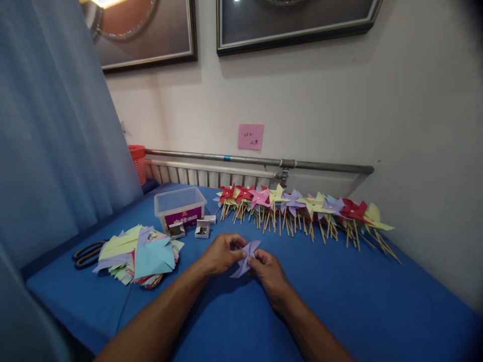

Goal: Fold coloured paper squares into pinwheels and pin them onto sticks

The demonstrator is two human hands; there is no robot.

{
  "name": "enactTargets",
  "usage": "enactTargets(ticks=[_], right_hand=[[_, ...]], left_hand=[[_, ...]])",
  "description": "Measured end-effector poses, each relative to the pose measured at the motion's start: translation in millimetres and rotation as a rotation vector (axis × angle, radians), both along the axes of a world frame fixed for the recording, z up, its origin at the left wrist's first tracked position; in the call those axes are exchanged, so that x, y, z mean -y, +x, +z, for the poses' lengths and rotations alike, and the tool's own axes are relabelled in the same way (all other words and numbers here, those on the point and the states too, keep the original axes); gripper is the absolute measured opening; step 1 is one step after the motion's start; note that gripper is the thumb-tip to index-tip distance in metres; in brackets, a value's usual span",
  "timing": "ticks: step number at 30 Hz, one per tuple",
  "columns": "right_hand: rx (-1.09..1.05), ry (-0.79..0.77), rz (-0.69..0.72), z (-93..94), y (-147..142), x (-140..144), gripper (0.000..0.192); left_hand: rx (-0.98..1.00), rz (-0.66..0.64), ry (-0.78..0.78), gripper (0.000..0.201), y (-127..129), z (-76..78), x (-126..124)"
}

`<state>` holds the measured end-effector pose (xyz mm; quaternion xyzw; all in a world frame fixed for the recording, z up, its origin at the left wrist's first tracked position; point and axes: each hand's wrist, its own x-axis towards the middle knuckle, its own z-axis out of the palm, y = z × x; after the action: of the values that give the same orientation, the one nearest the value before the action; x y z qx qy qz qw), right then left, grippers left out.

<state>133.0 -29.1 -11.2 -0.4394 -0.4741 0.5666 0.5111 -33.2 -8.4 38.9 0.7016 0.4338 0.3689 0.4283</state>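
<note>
A purple paper pinwheel (246, 262) is held between my two hands over the blue table cover. My left hand (225, 253) pinches it near the centre from the left. From the right, my right hand (268, 272) has its thumb and fingers closed on the pinwheel's middle. Both hands' fingers hide part of the centre, so I cannot make out a pin or stick there. Left of my hands lies a pile of coloured paper pieces (154, 259). Beyond them stand two small open boxes, one (203, 229) with small dark things inside.
A clear plastic tub (181, 200) with a purple label stands behind the small boxes. Black-handled scissors (89, 255) lie partly under the paper pile. Finished pinwheels on sticks (294, 203) line the back right, before a pipe (332, 167). A blue curtain (56, 125) hangs at left.
</note>
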Motion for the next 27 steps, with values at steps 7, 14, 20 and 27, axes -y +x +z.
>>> enactTargets(ticks=[7,14,20,27], right_hand=[[-0.106,-0.025,0.083,-2.2,-1,1,0.033],[-0.148,-0.057,0.117,3.5,-2,7,0.041],[-0.127,-0.067,0.089,8.1,-4,8,0.042],[-0.043,-0.035,0.01,3.2,-2,2,0.038]], left_hand=[[0.051,-0.047,-0.047,0.019,-3,3.2,0],[0.01,-0.055,-0.028,0.014,-4,6.9,1],[-0.03,-0.024,0.028,0.018,-1,0.1,1],[0.093,0.062,-0.002,0.021,-1,2.5,-2]])
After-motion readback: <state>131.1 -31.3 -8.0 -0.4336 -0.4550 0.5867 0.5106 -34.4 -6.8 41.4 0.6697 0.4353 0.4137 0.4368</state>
